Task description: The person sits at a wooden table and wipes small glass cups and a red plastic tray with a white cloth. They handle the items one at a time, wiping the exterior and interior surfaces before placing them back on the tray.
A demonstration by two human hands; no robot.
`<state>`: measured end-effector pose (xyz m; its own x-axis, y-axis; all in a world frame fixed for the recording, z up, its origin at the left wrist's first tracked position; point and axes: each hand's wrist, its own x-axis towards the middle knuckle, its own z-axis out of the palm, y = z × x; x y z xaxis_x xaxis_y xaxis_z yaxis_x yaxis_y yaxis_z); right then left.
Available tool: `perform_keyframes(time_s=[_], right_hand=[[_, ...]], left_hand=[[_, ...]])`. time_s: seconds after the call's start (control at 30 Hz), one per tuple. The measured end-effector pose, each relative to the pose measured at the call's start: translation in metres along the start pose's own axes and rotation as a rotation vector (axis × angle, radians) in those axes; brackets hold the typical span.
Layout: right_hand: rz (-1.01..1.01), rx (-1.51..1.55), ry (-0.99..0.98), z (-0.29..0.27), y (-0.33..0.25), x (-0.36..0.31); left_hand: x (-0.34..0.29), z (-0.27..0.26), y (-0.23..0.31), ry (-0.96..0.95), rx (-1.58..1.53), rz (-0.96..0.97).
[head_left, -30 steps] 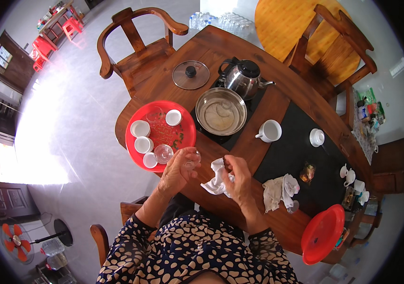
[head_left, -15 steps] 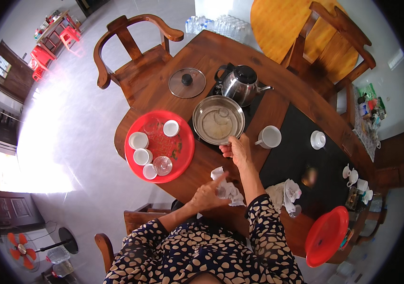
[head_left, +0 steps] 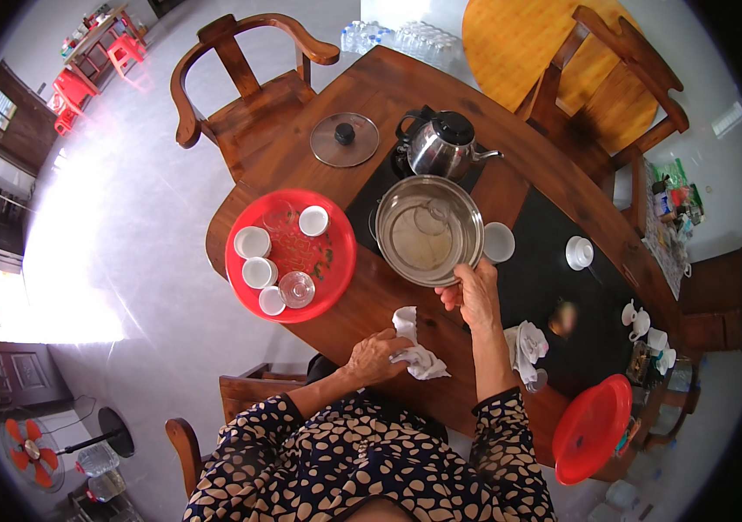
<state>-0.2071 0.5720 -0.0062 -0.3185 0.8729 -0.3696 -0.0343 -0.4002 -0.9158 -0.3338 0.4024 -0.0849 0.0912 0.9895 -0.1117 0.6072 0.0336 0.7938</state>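
1. From remote I see R hand [head_left: 478, 297] pinching steel pan [head_left: 413, 252] by near rim, thumb on top, prob. b/c that edge's closest; pan's nearer me than kettle [head_left: 441, 150].
2. L hand [head_left: 374, 357] on bunched white cloth [head_left: 425, 364]; can't tell if gripping.
3. Glass lid [head_left: 332, 146] sits apart, knob up; pan's open.
4. Red tray [head_left: 338, 265] groups white cups [head_left: 252, 243], prob. containment.
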Motion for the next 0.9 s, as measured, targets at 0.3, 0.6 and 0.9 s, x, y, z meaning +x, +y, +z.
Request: perform_keyframes(time_s=[0.3, 0.6, 0.9], right_hand=[[0.091, -0.006, 0.058, -0.023, 0.051, -0.044], [0.080, -0.022, 0.077, -0.021, 0.076, -0.044], [-0.294, -0.475, 0.273, -0.027, 0.079, -0.092]], left_hand=[[-0.026, -0.010, 0.004, -0.009, 0.024, -0.069], [-0.035, -0.012, 0.008, 0.166, -0.184, -0.106], [-0.049, -0.045, -0.022, 0.121, -1.377, -0.335]])
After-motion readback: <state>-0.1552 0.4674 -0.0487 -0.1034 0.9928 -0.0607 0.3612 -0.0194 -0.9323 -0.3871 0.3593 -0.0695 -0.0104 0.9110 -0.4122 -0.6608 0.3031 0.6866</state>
